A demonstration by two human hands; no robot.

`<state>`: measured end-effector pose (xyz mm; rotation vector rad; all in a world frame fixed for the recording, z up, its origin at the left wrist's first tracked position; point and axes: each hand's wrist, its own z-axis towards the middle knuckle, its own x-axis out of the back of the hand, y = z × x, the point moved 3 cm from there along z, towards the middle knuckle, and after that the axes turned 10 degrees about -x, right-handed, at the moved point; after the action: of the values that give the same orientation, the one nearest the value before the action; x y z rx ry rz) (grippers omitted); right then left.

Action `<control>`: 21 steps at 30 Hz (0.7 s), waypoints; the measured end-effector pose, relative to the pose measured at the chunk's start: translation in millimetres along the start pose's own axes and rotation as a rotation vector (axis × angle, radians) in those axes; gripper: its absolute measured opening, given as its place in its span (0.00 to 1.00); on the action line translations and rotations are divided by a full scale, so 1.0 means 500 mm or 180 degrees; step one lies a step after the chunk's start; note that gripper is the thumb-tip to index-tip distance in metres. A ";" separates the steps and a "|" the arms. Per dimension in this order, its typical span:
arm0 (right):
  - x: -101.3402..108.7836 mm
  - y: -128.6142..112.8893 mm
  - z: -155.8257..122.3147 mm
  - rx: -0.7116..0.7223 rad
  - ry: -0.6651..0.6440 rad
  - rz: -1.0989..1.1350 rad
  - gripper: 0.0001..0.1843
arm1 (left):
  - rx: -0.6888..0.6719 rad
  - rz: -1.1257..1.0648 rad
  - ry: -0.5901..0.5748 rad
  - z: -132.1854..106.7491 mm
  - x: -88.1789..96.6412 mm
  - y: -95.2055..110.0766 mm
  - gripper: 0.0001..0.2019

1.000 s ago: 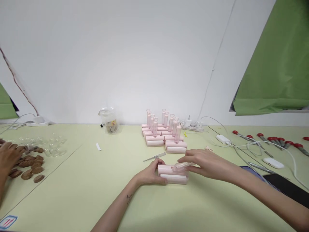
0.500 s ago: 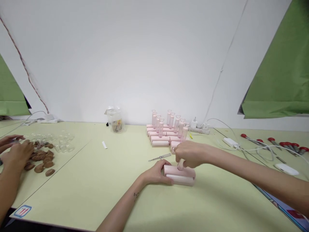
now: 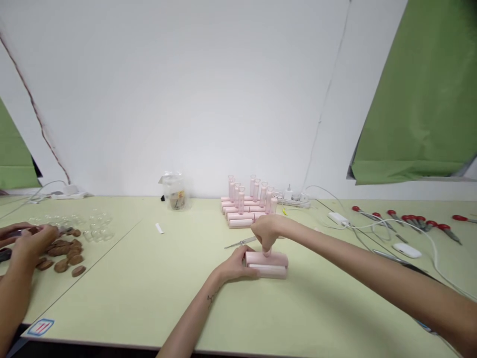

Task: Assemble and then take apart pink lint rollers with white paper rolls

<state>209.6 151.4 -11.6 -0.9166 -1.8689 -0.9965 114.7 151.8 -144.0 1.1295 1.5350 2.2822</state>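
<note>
A pink hair-removal roller with a white lower strip lies on the table in front of me. My left hand grips its left end, thumb at the front and fingers behind. Above the body, my right hand is closed around the roller's upright handle, and only the handle's foot shows below the fist. Just behind the left hand lies a slim screwdriver. Farther back stands a group of similar pink rollers, several with clear-and-pink handles pointing up.
Red-capped tools, white cables and a white adapter lie at the right. A plastic bag stands by the wall, near a white paper strip. At the left, another person's hands work beside brown discs and clear domes.
My view has turned slightly to the right. My right hand has shifted left over the roller body, and the handle in it looks more upright. My left hand keeps its hold.
</note>
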 end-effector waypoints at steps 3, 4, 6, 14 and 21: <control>-0.001 0.004 0.004 -0.0083 -0.0081 0.0063 0.15 | 0.0021 0.0308 0.0283 -0.013 -0.007 0.013 0.25; -0.001 0.005 0.004 -0.0106 -0.0086 0.0073 0.16 | 0.0042 0.0417 0.0384 -0.019 -0.011 0.019 0.25; -0.002 0.005 0.002 -0.0168 -0.0130 0.0093 0.17 | 0.0097 0.0612 0.0561 -0.031 -0.024 0.033 0.24; -0.020 0.001 -0.007 -0.0430 -0.0431 0.0565 0.20 | 0.0491 0.1379 0.1426 -0.049 -0.102 0.073 0.37; -0.014 0.142 -0.056 -0.0281 0.0037 0.1934 0.29 | 0.0674 0.1105 0.0567 -0.042 -0.040 0.069 0.39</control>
<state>281.9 155.4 13.0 -1.4145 -1.4019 -0.7024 123.5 110.7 -128.5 1.3742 1.8057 2.5480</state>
